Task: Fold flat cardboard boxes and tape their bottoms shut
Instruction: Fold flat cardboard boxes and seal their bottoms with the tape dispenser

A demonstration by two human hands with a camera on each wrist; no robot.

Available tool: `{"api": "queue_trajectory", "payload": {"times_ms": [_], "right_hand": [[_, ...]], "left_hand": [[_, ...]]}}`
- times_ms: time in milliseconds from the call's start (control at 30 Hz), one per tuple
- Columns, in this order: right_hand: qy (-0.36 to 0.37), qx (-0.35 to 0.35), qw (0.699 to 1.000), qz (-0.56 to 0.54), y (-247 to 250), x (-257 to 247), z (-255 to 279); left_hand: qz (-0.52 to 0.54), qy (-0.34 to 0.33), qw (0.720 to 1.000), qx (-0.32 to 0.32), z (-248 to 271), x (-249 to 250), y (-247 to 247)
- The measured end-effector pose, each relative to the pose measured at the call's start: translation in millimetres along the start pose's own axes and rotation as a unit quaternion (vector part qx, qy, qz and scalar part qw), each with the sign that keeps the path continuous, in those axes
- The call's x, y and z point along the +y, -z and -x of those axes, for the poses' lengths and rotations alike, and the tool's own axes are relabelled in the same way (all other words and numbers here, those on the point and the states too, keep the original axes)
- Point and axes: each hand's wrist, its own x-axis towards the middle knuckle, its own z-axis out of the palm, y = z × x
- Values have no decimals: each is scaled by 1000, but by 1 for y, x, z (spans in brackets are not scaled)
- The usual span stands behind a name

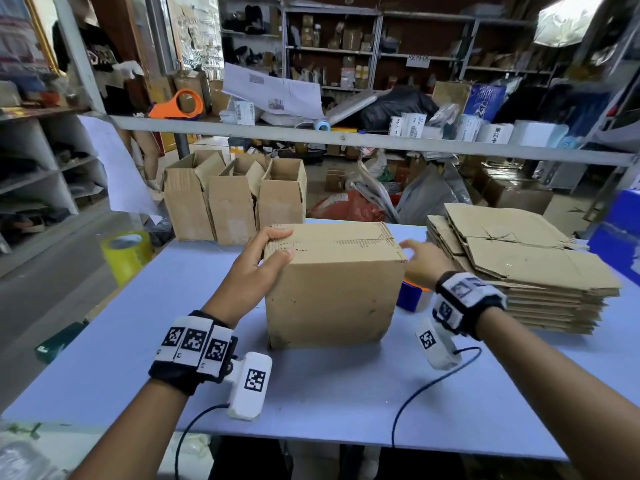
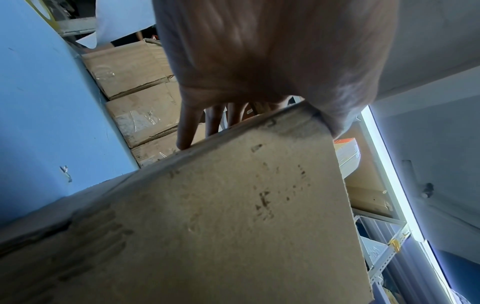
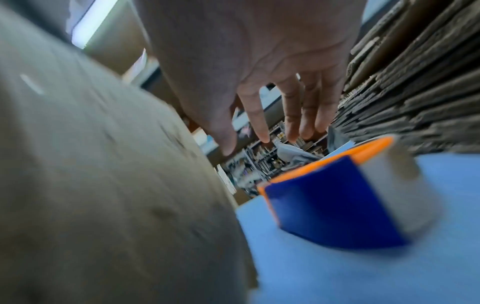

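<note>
A yellow tape roll [image 1: 126,255] sits off the left edge of the blue table [image 1: 311,393]. An orange dispenser [image 1: 178,105], printed papers [image 1: 273,91] and white packets [image 1: 408,124] crowd the grey shelf [image 1: 346,138]; stocked racks [image 1: 381,46] line the back wall.

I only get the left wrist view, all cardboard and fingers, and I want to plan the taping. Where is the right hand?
Observer: The right hand is open beside the right side of the cardboard box, gripping nothing.
Operator: Any tape near it?
Observer: A blue and orange tape dispenser sits on the table close by that hand, between the cardboard box and the stack of flat cardboard.
Operator: Are the top flaps down?
Observer: Yes, they lie closed and meet at a centre seam; I cannot tell whether tape is on it.
</note>
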Motion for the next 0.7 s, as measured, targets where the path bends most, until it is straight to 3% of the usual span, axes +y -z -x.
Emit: {"api": "queue_trajectory", "payload": {"times_ms": [100, 267, 400, 500, 633, 700], "right_hand": [[9, -50, 989, 141, -25, 6, -3], [32, -18, 989, 145, -40, 13, -5], [30, -3, 996, 82, 0, 4, -6], [42, 68, 996, 48, 55, -13, 7], [95, 147, 979, -108, 119, -47, 34], [117, 124, 957, -234, 136, -71, 48]], "left_hand": [[0, 0, 1000, 3, 0, -1, 0], [-6, -2, 1000, 1, -1, -2, 1], [-5, -4, 1000, 7, -1, -2, 0], [-8, -5, 1000, 7, -2, -4, 0], [-7, -14, 1000, 0, -3, -5, -1], [-5, -16, 1000, 0, -3, -6, -1]]}}
